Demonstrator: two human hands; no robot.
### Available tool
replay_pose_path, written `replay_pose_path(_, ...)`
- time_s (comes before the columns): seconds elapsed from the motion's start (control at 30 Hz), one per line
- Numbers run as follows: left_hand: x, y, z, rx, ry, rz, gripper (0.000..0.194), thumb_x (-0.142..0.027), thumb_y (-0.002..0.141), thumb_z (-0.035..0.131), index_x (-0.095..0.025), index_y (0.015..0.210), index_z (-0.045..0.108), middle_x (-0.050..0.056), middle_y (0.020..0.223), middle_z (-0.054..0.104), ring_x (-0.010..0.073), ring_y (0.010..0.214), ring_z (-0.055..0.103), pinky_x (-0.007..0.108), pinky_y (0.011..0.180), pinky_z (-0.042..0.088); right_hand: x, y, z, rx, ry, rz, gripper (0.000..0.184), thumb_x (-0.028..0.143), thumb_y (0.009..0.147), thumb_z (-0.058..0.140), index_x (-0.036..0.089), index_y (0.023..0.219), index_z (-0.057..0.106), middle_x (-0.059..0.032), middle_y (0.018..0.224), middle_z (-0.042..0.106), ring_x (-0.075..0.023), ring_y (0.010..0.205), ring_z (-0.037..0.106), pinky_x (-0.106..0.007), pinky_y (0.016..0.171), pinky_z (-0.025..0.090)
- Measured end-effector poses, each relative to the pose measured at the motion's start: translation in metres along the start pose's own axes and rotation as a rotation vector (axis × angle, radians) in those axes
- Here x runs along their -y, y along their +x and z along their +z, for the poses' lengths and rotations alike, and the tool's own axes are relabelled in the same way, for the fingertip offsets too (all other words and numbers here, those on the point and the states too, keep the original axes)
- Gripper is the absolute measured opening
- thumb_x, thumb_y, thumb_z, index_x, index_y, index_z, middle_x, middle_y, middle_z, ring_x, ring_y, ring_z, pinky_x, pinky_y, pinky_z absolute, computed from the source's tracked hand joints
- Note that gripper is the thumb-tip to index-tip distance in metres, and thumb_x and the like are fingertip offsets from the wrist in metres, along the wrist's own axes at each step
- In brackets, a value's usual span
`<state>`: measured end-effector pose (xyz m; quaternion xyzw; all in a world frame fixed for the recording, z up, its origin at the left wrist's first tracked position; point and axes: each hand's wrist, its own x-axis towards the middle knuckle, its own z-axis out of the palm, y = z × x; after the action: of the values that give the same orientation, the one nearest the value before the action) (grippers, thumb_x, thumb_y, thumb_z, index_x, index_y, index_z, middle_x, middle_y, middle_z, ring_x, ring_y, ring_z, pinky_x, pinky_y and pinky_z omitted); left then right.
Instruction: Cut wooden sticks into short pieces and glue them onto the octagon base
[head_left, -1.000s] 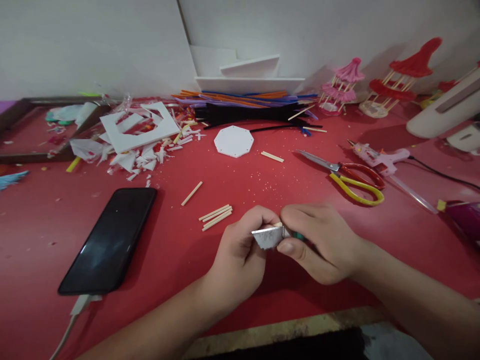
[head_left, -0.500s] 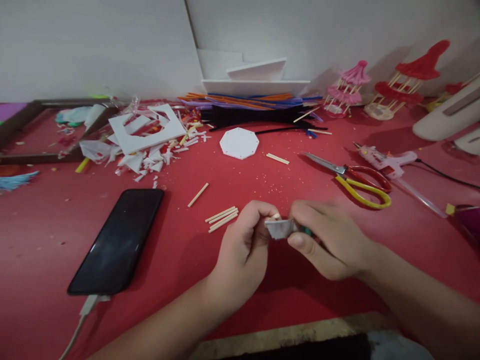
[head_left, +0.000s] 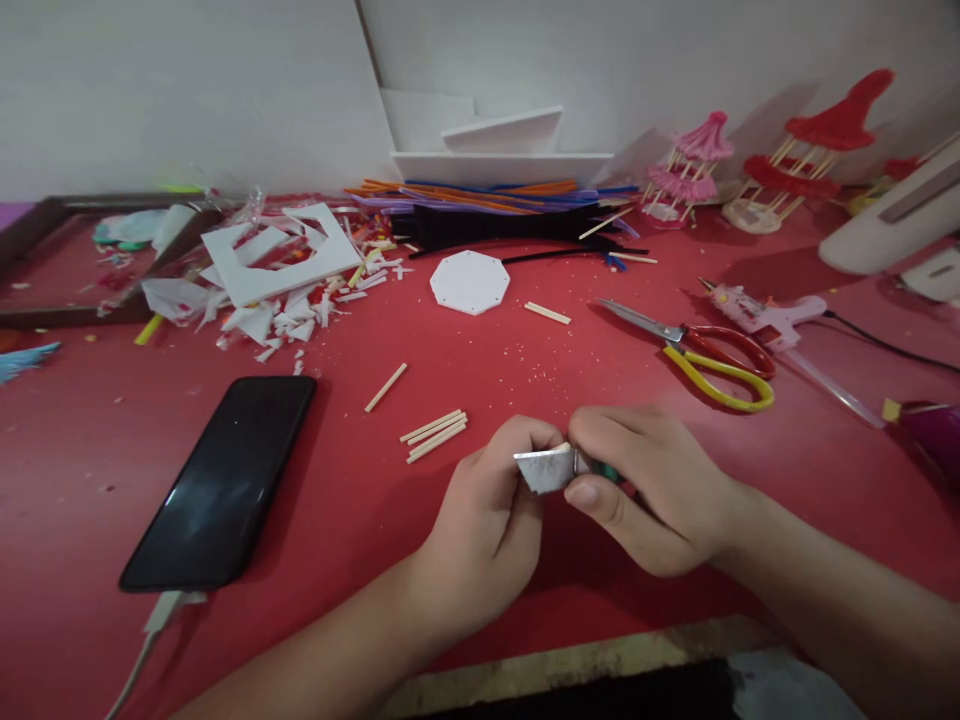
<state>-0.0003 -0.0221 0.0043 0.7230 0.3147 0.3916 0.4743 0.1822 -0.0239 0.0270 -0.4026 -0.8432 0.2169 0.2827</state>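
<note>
My right hand (head_left: 652,490) is closed round a utility knife, and its metal blade (head_left: 544,470) juts left toward my other hand. My left hand (head_left: 487,510) is closed in a pinch on a short wooden stick (head_left: 559,449), whose pale tip shows just above the blade. Both hands meet low over the red table (head_left: 525,380), near its front edge. A few cut wooden sticks (head_left: 433,435) lie just left of my left hand, and a single stick (head_left: 385,387) lies further back.
A black phone (head_left: 221,478) on a cable lies at the left. Scissors (head_left: 701,355) and a glue gun (head_left: 761,315) lie at the right. A white octagon (head_left: 469,282), white foam scraps (head_left: 277,270), coloured pipe cleaners (head_left: 495,205) and small pagoda models (head_left: 802,160) stand at the back.
Both hands stay together with the blade against the stick, shifting only slightly. The whole view swayed to the right and back.
</note>
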Motion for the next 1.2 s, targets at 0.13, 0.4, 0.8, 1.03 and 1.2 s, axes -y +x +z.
replay_pose_path(0.13, -0.0006, -0.0008, -0.0007, 0.009, 0.018, 0.021, 0.026, 0.003, 0.087, 0.040, -0.021, 0.093, 0.048, -0.004, 0.081, 0.055, 0.0077, 0.070, 0.049, 0.018, 0.066, 0.042, 0.0011, -0.0005, -0.0005, 0.016, 0.003, 0.011, 0.032, 0.044, 0.095, 0.040, 0.022, 0.075, 0.029, 0.0062, 0.064, 0.035, -0.0083, 0.054, 0.029, -0.025, 0.052, 0.019)
replay_pose_path(0.4, 0.0006, 0.0021, -0.0031, 0.019, 0.061, 0.081, 0.031, 0.007, 0.077, 0.042, -0.021, 0.090, 0.046, -0.003, 0.081, 0.053, 0.0103, 0.072, 0.049, 0.022, 0.066, 0.041, 0.0032, -0.0003, -0.0023, 0.068, 0.007, 0.040, 0.033, 0.045, 0.095, 0.040, 0.021, 0.073, 0.033, 0.0056, 0.063, 0.037, -0.0084, 0.054, 0.031, -0.026, 0.051, 0.020)
replay_pose_path(0.8, 0.0008, 0.0026, -0.0006, 0.037, -0.039, 0.044, 0.032, 0.008, 0.077, 0.042, -0.022, 0.089, 0.044, -0.006, 0.072, 0.048, 0.0078, 0.062, 0.040, 0.019, 0.057, 0.035, 0.0020, -0.0012, -0.0067, 0.107, 0.041, 0.026, 0.034, 0.047, 0.096, 0.039, 0.021, 0.073, 0.034, 0.0051, 0.064, 0.039, -0.0087, 0.054, 0.032, -0.026, 0.051, 0.021)
replay_pose_path(1.03, 0.0023, 0.0016, -0.0005, 0.041, -0.044, 0.032, 0.032, 0.007, 0.078, 0.042, -0.022, 0.090, 0.044, -0.005, 0.071, 0.048, 0.0088, 0.060, 0.039, 0.020, 0.055, 0.034, 0.0017, -0.0006, -0.0067, 0.107, 0.047, 0.024, 0.036, 0.047, 0.096, 0.038, 0.021, 0.073, 0.034, 0.0050, 0.063, 0.039, -0.0085, 0.053, 0.031, -0.026, 0.050, 0.020)
replay_pose_path(1.2, 0.0019, 0.0020, -0.0017, 0.048, -0.029, 0.068, 0.028, 0.005, 0.079, 0.045, -0.022, 0.089, 0.045, -0.003, 0.073, 0.052, 0.0100, 0.061, 0.044, 0.021, 0.055, 0.036, 0.0027, -0.0004, -0.0076, 0.112, 0.068, 0.019, 0.036, 0.048, 0.096, 0.038, 0.021, 0.072, 0.035, 0.0052, 0.063, 0.037, -0.0084, 0.053, 0.031, -0.026, 0.050, 0.021)
